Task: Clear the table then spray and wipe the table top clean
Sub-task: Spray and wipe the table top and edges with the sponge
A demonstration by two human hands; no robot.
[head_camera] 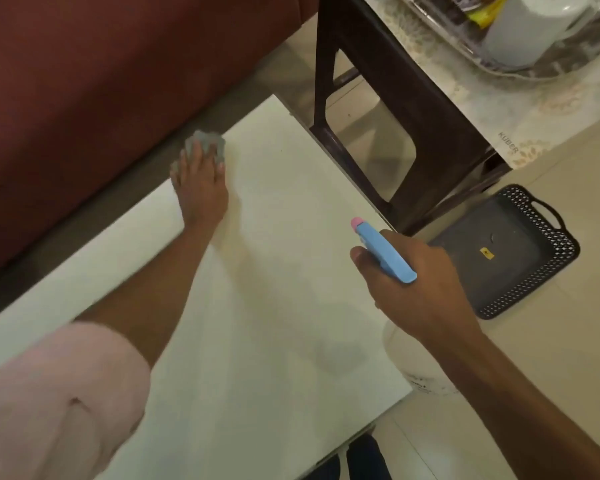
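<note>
Bench (274,237) top bare of objects: clearing looks done, wiping under way, near half likely still to cover. Your left hand (201,183) presses flat, fingers straight, on the one grey cloth (205,143) at the far edge by the sofa (101,81). Your right hand (416,289) is curled round the one spray bottle (385,252), held over the bench's right edge. One dark tray (534,251) sits on the floor beside the bench.
</note>
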